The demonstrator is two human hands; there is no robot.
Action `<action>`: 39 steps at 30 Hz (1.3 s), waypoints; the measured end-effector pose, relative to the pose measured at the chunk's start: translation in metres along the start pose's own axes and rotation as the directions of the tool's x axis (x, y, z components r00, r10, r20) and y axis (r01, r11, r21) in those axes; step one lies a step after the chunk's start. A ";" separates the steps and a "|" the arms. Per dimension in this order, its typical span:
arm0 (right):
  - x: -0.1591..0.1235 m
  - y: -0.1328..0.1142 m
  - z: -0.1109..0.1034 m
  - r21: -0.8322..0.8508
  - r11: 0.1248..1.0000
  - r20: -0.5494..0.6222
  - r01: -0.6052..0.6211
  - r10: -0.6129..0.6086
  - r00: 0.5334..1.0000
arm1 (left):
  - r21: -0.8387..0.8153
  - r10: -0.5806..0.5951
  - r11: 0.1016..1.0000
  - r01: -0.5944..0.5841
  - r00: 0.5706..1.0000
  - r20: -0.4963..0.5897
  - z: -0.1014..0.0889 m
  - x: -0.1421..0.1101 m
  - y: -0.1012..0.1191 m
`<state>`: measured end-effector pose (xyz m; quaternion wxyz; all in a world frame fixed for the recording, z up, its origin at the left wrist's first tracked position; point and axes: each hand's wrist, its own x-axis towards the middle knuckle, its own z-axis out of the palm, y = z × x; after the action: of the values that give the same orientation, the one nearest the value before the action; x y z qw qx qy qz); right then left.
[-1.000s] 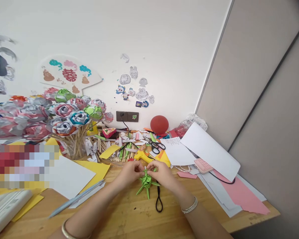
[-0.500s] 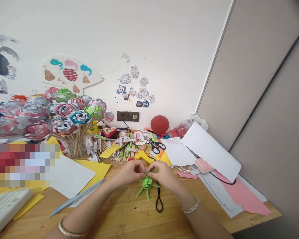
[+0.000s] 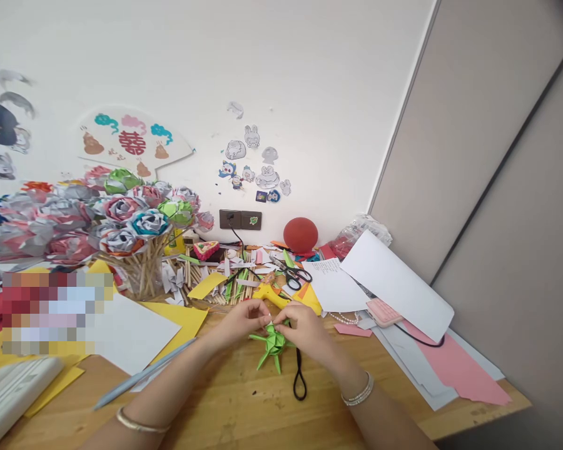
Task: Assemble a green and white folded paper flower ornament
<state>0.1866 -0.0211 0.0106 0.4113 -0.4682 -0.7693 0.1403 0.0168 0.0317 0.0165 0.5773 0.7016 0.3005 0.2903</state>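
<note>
A green folded-paper flower point(image 3: 275, 342) with several narrow pointed strips spreading from its centre is held just above the wooden table. My left hand point(image 3: 247, 320) pinches at its far edge, thumb against fingertips. My right hand point(image 3: 300, 323) is closed on the same edge from the other side, the fingertips of both hands almost meeting. A small whitish bit shows between the fingertips, too small to name. Beyond my hands lies a yellow glue gun point(image 3: 271, 295). A black cord loop point(image 3: 299, 382) lies beside my right wrist.
Paper roses point(image 3: 122, 209) on sticks stand in a clear container at the left. Black-handled scissors point(image 3: 294, 277), wooden sticks and paper scraps crowd the back. A pink calculator-like device point(image 3: 383, 312) and papers point(image 3: 431, 369) lie right. A grey-blue pen-like tool point(image 3: 141, 373) lies left.
The flower has turned and shifted slightly left between my fingers, so a strip now points left. Both hands stay pinched close together, with small fingertip movements.
</note>
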 end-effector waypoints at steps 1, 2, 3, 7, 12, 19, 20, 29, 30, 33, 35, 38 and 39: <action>0.000 0.000 0.000 -0.007 1.000 0.001 0.024 -0.024 1.000 | -0.001 -0.005 1.000 0.005 1.000 -0.004 0.000 0.000 -0.001; 0.000 0.000 0.000 -0.011 0.999 0.006 0.051 -0.051 0.999 | -0.001 -0.009 1.000 0.009 1.000 -0.007 0.000 0.000 -0.001; 0.000 0.000 -0.001 -0.013 0.997 0.010 0.079 -0.079 0.997 | 0.002 -0.011 1.000 0.011 1.000 -0.014 0.000 0.000 -0.001; 0.000 -0.004 -0.004 -0.046 0.983 0.026 0.177 -0.176 0.984 | 0.035 -0.007 0.999 0.008 0.998 -0.055 -0.001 0.000 -0.001; 0.000 -0.003 -0.006 -0.081 0.958 0.062 0.276 -0.271 0.960 | 0.075 -0.002 0.997 0.007 0.998 -0.066 -0.002 0.001 0.000; -0.001 -0.006 -0.009 -0.084 0.974 0.089 0.210 -0.203 0.975 | 0.106 0.013 0.994 -0.006 0.998 -0.058 0.000 -0.001 0.004; -0.001 -0.007 -0.009 -0.086 0.979 0.097 0.183 -0.175 0.980 | 0.102 0.011 0.995 -0.006 0.999 -0.052 0.000 -0.002 0.004; -0.001 -0.010 -0.005 -0.015 1.000 0.126 -0.021 0.023 0.992 | 0.128 -0.006 0.992 0.010 0.999 -0.038 0.004 0.000 0.000; -0.001 -0.010 -0.006 -0.011 1.000 0.131 -0.020 0.021 0.991 | 0.128 -0.010 0.992 0.014 0.999 -0.038 0.004 0.000 0.000; -0.001 -0.011 -0.006 0.001 1.000 0.128 -0.003 0.003 0.992 | 0.121 -0.025 0.992 0.029 0.999 -0.035 0.005 -0.001 0.002; -0.001 -0.012 -0.006 0.005 0.999 0.119 0.038 -0.039 0.992 | 0.117 -0.038 0.992 0.041 0.999 -0.031 0.005 -0.001 0.004; -0.001 -0.011 -0.007 0.011 0.995 0.114 0.102 -0.103 0.988 | 0.117 -0.057 0.991 0.061 0.998 -0.041 0.005 -0.003 0.006; -0.001 -0.010 -0.007 0.012 0.993 0.115 0.121 -0.122 0.986 | 0.121 -0.061 0.990 0.066 0.997 -0.048 0.005 -0.003 0.006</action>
<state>0.1859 -0.0282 0.0209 0.3749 -0.4104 -0.8187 0.1439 0.0195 0.0251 0.0212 0.5355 0.7191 0.3525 0.2682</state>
